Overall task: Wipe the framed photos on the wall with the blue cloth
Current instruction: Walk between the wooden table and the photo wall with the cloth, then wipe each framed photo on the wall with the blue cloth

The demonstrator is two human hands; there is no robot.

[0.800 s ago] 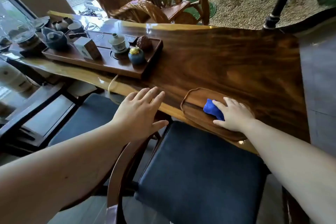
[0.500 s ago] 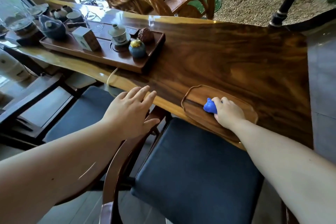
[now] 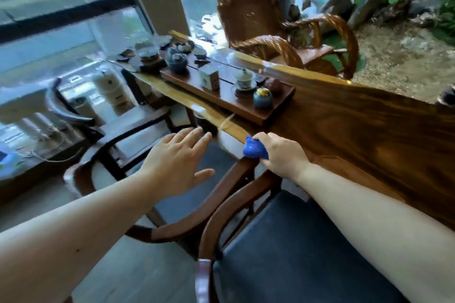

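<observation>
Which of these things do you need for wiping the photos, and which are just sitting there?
For the job:
- small bunched blue cloth
- right hand, closed around it
- left hand, open and empty
No framed photos are in view.

Just lying about:
- long polished wooden slab table
- dark wooden tea tray
- round blue jar with gold lid
- brown wicker armchair

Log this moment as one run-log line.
phase: cloth picked up | right hand: gripping blue cloth beside the table edge | left hand: open, empty | framed photos: not in view
</observation>
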